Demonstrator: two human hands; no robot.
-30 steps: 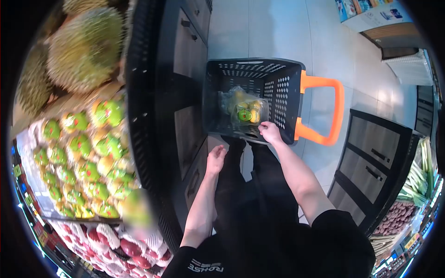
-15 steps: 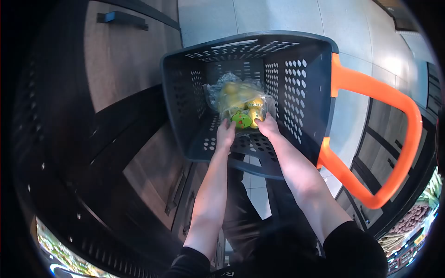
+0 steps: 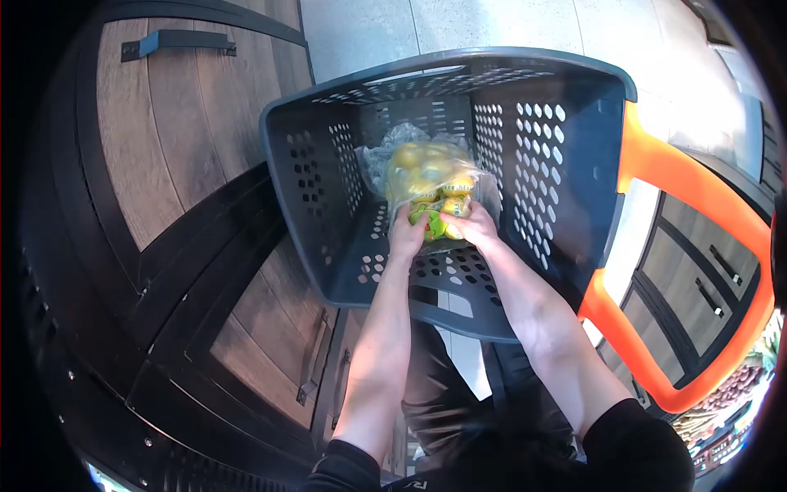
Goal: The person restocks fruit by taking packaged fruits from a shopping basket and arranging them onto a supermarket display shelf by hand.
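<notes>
Deep in the dark grey shopping basket, a clear plastic package of yellow fruit with a bright green label is between my hands. My left hand grips its near left edge, thumb on the label. Opposite it, my right hand is closed on the near right edge, with the thumb over the front. Touching the package's far side is a clear bag of round yellow fruit, partly covered by crumpled plastic. The undersides of both, and some of my fingers, are hidden.
An orange basket handle sticks out to the right. Wooden drawer fronts with black handles stand close on the left, and more drawers are at right. Pale floor tiles lie beyond the basket. Produce shows at the lower right.
The view has come closer, so the basket looks larger. My hands keep hold of the fruit package, which sits slightly lower in view, with my thumbs further in over its front.
</notes>
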